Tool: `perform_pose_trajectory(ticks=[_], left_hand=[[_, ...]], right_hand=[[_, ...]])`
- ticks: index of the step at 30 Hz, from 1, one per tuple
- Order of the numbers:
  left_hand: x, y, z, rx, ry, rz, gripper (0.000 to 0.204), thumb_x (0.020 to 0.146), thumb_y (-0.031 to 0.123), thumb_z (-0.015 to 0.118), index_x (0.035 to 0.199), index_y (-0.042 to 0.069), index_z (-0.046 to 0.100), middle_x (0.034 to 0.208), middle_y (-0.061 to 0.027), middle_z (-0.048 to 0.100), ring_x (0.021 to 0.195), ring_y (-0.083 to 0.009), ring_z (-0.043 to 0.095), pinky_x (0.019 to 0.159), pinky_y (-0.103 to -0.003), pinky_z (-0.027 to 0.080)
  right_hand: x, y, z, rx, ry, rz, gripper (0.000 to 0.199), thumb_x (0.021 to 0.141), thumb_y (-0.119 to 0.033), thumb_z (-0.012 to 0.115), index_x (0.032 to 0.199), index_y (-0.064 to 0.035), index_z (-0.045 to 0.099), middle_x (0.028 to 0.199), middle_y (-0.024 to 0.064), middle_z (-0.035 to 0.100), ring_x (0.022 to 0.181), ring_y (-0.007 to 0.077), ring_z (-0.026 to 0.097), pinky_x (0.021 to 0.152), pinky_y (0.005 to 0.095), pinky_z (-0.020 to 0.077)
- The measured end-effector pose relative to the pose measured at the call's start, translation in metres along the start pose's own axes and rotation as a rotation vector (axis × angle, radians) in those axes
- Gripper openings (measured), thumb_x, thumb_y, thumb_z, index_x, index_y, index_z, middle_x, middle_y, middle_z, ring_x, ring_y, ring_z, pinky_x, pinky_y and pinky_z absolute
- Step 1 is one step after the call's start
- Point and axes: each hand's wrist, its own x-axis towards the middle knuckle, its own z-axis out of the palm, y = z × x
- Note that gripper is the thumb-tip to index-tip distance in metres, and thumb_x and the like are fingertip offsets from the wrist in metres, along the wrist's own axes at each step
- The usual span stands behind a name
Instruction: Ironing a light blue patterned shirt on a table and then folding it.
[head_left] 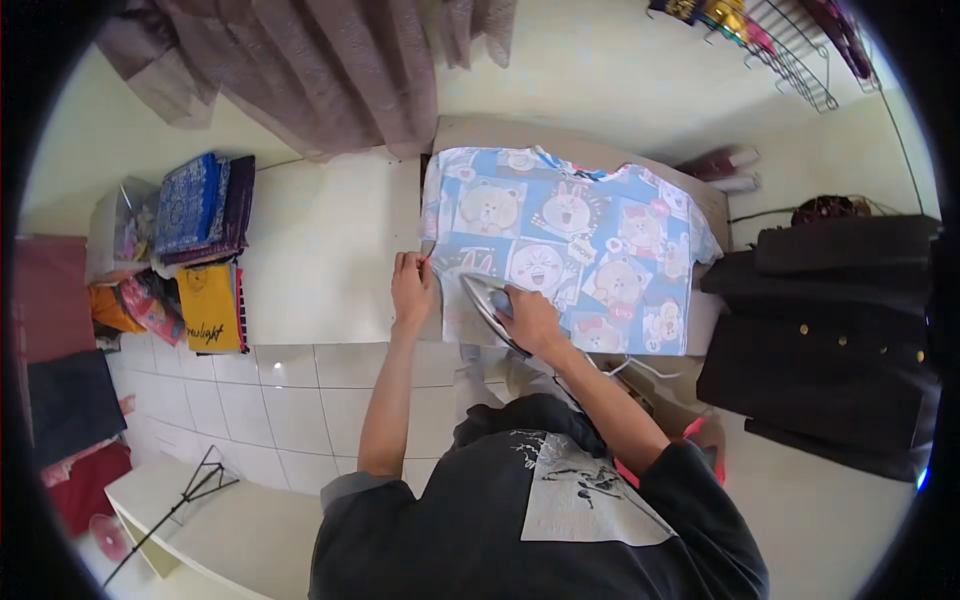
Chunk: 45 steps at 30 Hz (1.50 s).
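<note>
A light blue T-shirt [615,240] with cartoon bear and rabbit squares lies spread over the padded board, its neckline at the far side. My right hand [532,322] is closed around the handle of a clothes iron [484,303], whose pointed front faces far left. The iron rests on the shirt's near left part. At the shirt's left edge, my left hand [411,288] pinches the cloth below the sleeve, fingers pressed together. Part of the iron is hidden under my right hand.
A white cord [648,368] trails by the board's near edge. Left of the shirt stretches a pale tabletop [320,250], with folded blue cloths [190,205] and a yellow one [210,308] beyond. A dark buttoned garment [815,340] lies at right. Curtains [330,70] hang behind.
</note>
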Motion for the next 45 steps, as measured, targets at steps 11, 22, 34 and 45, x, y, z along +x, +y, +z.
perform_pose_trajectory(ticks=[11,22,34,45], left_hand=[[-0.015,0.033,0.016,0.339,0.198,0.203,0.028,0.095,0.008,0.055,0.122,0.01,0.059,0.115,-0.0093,0.056,0.109,-0.03,0.055,0.092,-0.045,0.044],[-0.02,0.059,0.019,0.52,0.084,0.309,0.039,0.088,0.004,0.057,0.127,0.008,0.058,0.141,-0.0128,0.048,0.133,-0.0335,0.042,0.113,-0.05,0.029],[-0.054,0.075,0.043,0.668,-0.273,0.418,0.062,0.104,0.037,0.038,0.159,0.009,0.026,0.167,-0.0068,0.022,0.154,-0.0299,0.014,0.122,-0.057,0.005],[-0.058,0.081,0.04,0.668,-0.301,0.389,0.063,0.103,0.035,0.043,0.158,0.009,0.027,0.166,-0.0094,0.022,0.154,-0.0304,0.015,0.121,-0.059,0.006]], right_hand=[[-0.015,0.013,-0.023,-0.033,-0.099,-0.019,0.036,0.086,-0.031,0.071,0.11,-0.0055,0.063,0.09,0.0231,0.07,0.088,0.0436,0.068,0.077,0.055,0.0539],[-0.076,0.161,-0.06,0.248,0.459,0.433,0.032,0.08,-0.024,0.073,0.103,-0.0026,0.069,0.096,0.0255,0.07,0.094,0.0445,0.067,0.08,0.0519,0.0531],[-0.119,0.265,-0.094,0.259,0.581,0.83,0.037,0.077,-0.028,0.081,0.108,-0.0073,0.074,0.101,0.0228,0.073,0.098,0.0394,0.07,0.084,0.0471,0.0542],[-0.144,0.33,-0.083,0.304,0.736,0.716,0.034,0.081,-0.034,0.08,0.099,-0.0061,0.075,0.087,0.0169,0.074,0.076,0.0274,0.072,0.07,0.0411,0.0541]])
